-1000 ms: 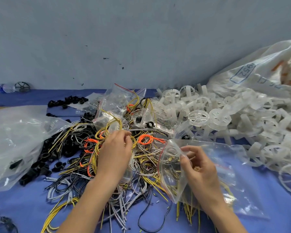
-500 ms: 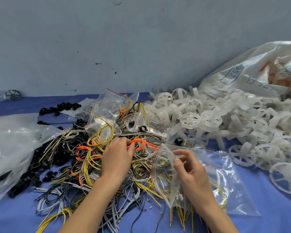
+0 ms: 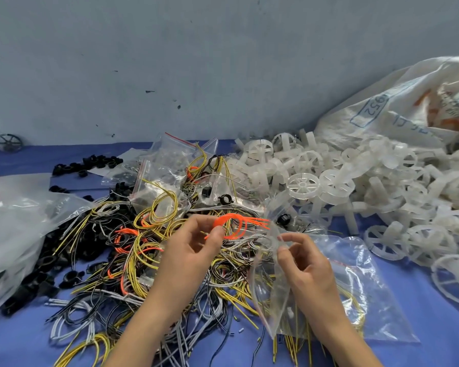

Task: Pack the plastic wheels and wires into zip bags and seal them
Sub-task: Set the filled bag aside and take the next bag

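While left hand [image 3: 194, 251] pinches orange wire coil [image 3: 231, 227] above wire pile [image 3: 133, 260] — right hand [image 3: 309, 268] pinches zip bag [image 3: 361, 292] rim just beside.

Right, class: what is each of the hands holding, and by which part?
The left hand pinches the orange wire coil at its near rim; the right hand grips the clear zip bag by its mouth edge.

I read the work surface [image 3: 421, 327] as a blue covering, possibly cloth. Lying directly on it:
- a tangled wire pile [image 3: 133, 260] at centre
- a heap of white plastic wheels [image 3: 329, 186] at right
- black plastic rings [image 3: 88, 165] at left rear
- a clear plastic bag [image 3: 16, 221] at left
- zip bags [image 3: 170, 160] behind the wires
- a printed white sack [image 3: 398, 107] at far right
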A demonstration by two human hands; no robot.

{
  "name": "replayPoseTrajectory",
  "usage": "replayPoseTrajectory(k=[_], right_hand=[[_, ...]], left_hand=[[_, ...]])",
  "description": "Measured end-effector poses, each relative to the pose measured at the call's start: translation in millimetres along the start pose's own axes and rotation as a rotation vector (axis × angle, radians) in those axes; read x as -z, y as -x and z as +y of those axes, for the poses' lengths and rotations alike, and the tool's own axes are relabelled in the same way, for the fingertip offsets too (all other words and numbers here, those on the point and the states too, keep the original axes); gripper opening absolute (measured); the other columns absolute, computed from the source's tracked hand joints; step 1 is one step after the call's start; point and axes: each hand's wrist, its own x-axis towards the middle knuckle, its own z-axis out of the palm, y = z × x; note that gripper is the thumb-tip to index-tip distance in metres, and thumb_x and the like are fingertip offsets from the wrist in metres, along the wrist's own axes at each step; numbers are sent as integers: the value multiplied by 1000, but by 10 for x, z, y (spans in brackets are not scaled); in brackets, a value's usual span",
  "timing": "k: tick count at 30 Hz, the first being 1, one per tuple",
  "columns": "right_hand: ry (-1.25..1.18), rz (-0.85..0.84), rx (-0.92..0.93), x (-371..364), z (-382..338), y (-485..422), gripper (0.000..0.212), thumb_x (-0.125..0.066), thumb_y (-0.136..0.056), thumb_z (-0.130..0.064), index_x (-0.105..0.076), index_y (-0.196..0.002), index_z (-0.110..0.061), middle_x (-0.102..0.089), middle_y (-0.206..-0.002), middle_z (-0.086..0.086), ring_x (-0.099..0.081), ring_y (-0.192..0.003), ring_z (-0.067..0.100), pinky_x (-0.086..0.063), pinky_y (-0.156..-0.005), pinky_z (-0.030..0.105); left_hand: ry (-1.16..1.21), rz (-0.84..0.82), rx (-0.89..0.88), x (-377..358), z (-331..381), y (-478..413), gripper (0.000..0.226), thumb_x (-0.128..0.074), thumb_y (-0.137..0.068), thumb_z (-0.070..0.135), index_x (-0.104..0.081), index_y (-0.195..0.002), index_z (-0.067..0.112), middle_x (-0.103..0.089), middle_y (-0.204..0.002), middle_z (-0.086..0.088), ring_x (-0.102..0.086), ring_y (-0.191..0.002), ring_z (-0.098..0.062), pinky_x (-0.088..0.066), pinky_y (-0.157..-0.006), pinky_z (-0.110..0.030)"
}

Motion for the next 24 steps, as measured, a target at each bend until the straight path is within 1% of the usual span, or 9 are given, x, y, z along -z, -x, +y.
replayPoseTrajectory(k=[2, 5, 7, 11, 14, 16, 18, 21, 24], right_hand=[[-7, 25, -8, 6, 14, -5, 14, -65, -92, -27, -65, -96, -40, -48, -61, -12, -44, -55, 3, -36, -51, 15], [-19, 53, -23, 23, 10, -22, 19, -65, -92, -23, -65, -95, -41, -50, -61, -13, -44, -54, 2, -37, -51, 14], [-26, 50, -28, 31, 0, -26, 16, -66, -92, -25, -65, -96, -41, -54, -63, -13, -47, -55, 1, -38, -52, 12], [-36, -18, -50, 43, -41, -12, 12, -68, -91, -33, -69, -101, -41, -62, -73, -11, -55, -63, 3, -45, -57, 14], [-50, -66, -65, 48, -80, -7, 17, -69, -86, -44, -71, -102, -39, -66, -78, -10, -59, -67, 5, -48, -61, 16], [-40, -102, -62, 44, -113, -6, 23, -67, -82, -53, -72, -100, -39, -65, -75, -11, -58, -64, 5, -47, -59, 16], [5, -123, -26, 25, -146, -12, 11, -68, -88, -44, -73, -97, -38, -59, -66, -11, -51, -58, 4, -42, -56, 17], [120, -121, 17, -4, -193, -27, 8, -69, -91, -29, -74, -94, -34, -58, -63, -11, -48, -55, 2, -37, -56, 15], [270, -126, 57, -50, -286, -36, 10, -68, -90, -24, -74, -95, -30, -60, -64, -17, -55, -58, 3, -37, -56, 14]], left_hand=[[19, -106, -2, -14, 50, 25, 11, -60, -91, 42, -67, -100, 42, -62, -70, 6, -54, -65, -10, -48, -63, -27], [84, 14, -49, 100, 121, 5, 21, -58, -89, 42, -70, -106, 39, -59, -65, -1, -53, -60, -13, -47, -58, -26], [178, 13, -34, 214, 154, -19, 24, -62, -90, 41, -72, -109, 32, -56, -63, 0, -51, -59, -14, -47, -55, -22], [84, -294, 48, 195, 111, 2, 17, -65, -90, 33, -70, -105, 36, -57, -65, 4, -51, -58, -10, -46, -55, -21], [55, -399, 113, 115, 73, 16, 8, -67, -86, 34, -67, -94, 33, -55, -62, 4, -48, -54, -12, -42, -53, -26], [57, -485, 138, 111, 66, 17, 12, -67, -85, 38, -68, -94, 30, -56, -61, 4, -48, -52, -12, -42, -51, -25], [31, -560, 143, 64, 73, 34, 10, -66, -89, 34, -71, -97, 29, -58, -59, 5, -50, -49, -10, -42, -49, -22], [-39, -490, 165, -128, 55, 90, 12, -64, -93, 24, -73, -97, 30, -60, -56, 2, -51, -44, -10, -40, -43, -20], [-27, -381, 144, -339, 32, 169, 17, -56, -97, 15, -72, -96, 21, -69, -65, -7, -56, -43, -11, -42, -41, -21]])
